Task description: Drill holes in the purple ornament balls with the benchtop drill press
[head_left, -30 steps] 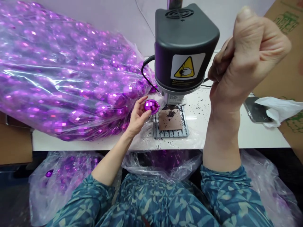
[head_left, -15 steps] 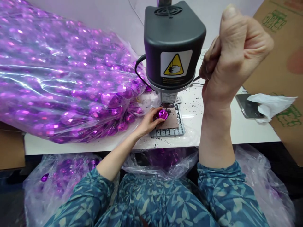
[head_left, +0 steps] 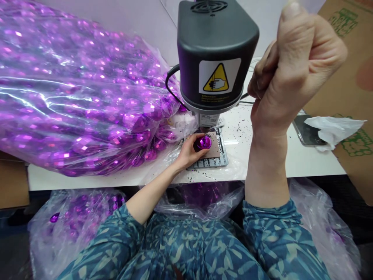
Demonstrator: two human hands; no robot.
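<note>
Your left hand (head_left: 188, 153) has the ball (head_left: 204, 142) pinched between thumb and fingers, the grip closed just as far as the ball's width. The ball is over the board (head_left: 215, 151) on the grey base (head_left: 223, 160), below the machine (head_left: 217, 46), near the middle of the tabletop's (head_left: 309, 167) front edge; you cannot tell whether it touches the board. Your right hand (head_left: 300, 66) is raised beside the machine, fingers curled into a fist with the thumb on top; whether it has hold of anything is hidden. Black bits (head_left: 239, 130) lie scattered on the tabletop around the base. A big bag (head_left: 72, 97) of purple balls fills the tabletop's left end, reaching its front edge. Toward the right edge, a tissue (head_left: 335, 126) partly covers your phone (head_left: 305, 130), beside a carton (head_left: 354, 105).
</note>
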